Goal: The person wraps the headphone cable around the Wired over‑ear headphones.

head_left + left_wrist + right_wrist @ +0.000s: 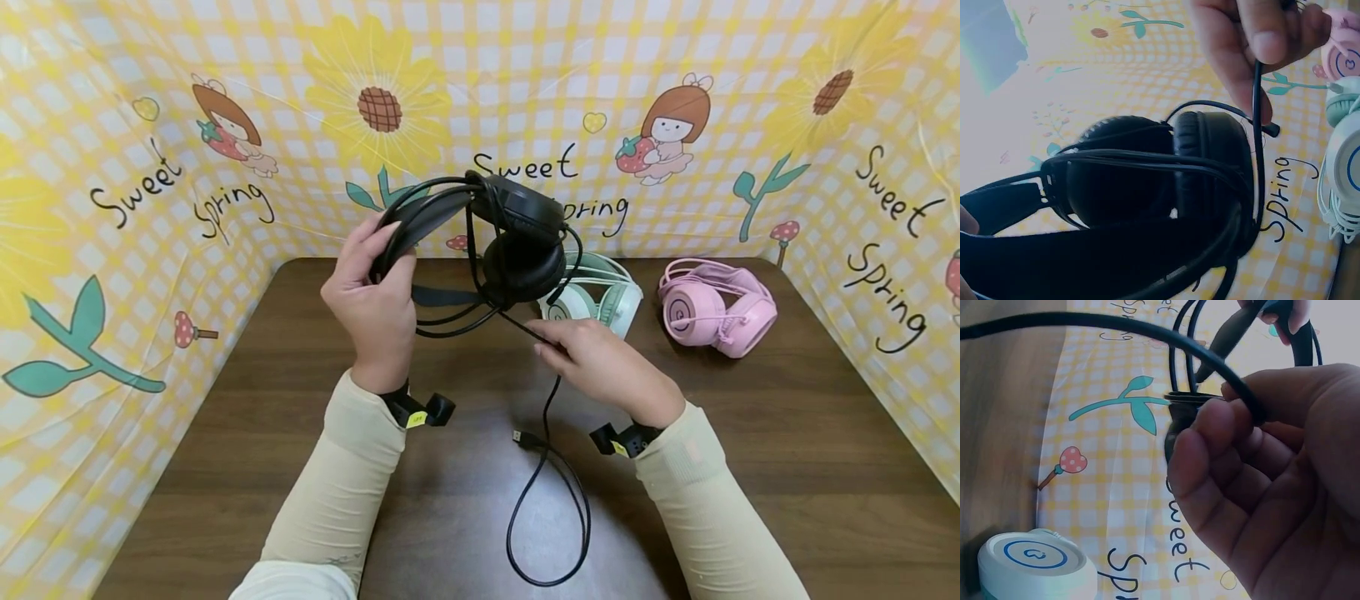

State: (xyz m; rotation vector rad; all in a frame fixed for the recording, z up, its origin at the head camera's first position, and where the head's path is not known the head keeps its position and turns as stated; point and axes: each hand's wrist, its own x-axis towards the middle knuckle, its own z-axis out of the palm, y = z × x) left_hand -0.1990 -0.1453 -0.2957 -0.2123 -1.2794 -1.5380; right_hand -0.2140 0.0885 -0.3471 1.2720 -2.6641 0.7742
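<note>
Black over-ear headphones (521,208) are held up above the table, their headband toward the left and both ear cups toward the right. My left hand (375,296) grips the headband, fingers and thumb wrapped round it. With thumb and fingers my right hand (607,362) pinches the black cable (1210,359) just below the ear cups. Strands of cable wrap round the cups and run along the headband. A small microphone boom (1210,106) sticks out beside one cup. From my right hand the cable hangs down to a loop on the table, with a USB plug (525,437) at its end.
Behind my right hand stand mint green and white headphones (622,304). Pink headphones (697,321) lie farther right on the brown wooden table (787,467). A checked cloth (517,100) with flowers and lettering hangs round the table's back and sides.
</note>
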